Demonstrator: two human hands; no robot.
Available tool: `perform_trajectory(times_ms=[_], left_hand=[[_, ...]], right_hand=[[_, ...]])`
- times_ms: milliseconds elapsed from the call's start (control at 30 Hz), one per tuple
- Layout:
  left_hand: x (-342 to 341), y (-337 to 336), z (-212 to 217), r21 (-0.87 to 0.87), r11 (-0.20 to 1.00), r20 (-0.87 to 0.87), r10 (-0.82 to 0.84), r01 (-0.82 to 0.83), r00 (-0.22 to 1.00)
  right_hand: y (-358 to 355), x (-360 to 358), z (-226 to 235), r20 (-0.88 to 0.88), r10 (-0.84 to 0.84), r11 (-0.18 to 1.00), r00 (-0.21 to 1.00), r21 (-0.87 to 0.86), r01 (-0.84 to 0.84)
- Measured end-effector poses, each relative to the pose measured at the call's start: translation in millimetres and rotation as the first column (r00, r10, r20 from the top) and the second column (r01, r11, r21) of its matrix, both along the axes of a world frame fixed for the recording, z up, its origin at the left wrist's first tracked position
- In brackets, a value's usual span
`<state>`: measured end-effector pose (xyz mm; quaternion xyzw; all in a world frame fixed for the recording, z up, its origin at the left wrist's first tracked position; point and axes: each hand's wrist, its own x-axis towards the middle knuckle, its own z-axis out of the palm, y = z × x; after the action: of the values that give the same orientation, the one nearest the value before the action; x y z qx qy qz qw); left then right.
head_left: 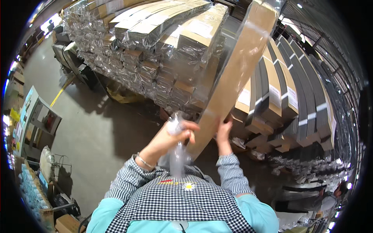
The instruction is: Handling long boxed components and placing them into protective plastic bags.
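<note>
A long, narrow brown cardboard bundle in clear plastic wrap stands slanted in front of me, its lower end near my apron. Bunched in my left hand is clear plastic film, which hangs down in front of the apron and looks blurred. The fingers of that hand are curled, close to the bundle's left edge. My right hand is closed against the bundle's right edge, with some fingertips hidden by the cardboard.
Plastic-wrapped cardboard bundles are stacked high ahead and to the left. Strapped dark cardboard stacks rise on the right. Grey floor with a yellow line lies left. A grey stand and a carton are at the far left.
</note>
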<state>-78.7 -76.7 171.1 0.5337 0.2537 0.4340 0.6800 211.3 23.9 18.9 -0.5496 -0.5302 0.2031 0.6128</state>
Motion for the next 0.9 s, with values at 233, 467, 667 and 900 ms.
perform_trajectory(times_ms=[233,467,667,900], left_hand=[[-8.1,20.7,-17.5,-0.13,0.986,-0.227,0.073,-0.104,0.971],[28.1,66.7,-33.6,-0.189,0.979,-0.008,0.074,-0.074,0.997],[3.8,84.0,-31.1,-0.188,0.947,-0.285,0.203,-0.262,0.937],[30.2,84.3,-24.7,-0.177,0.983,-0.238,0.006,-0.049,0.971]], right_hand=[[287.2,42.6,129.0,-0.208,0.026,0.999,0.978,-0.026,-0.032],[436.7,200.0,-3.9,-0.037,0.08,0.973,0.996,-0.214,-0.086],[379.2,4.1,30.6,-0.138,-0.112,0.987,0.984,0.102,0.127],[82.6,-40.9,329.2,0.16,0.387,0.208,0.908,0.945,-0.255]])
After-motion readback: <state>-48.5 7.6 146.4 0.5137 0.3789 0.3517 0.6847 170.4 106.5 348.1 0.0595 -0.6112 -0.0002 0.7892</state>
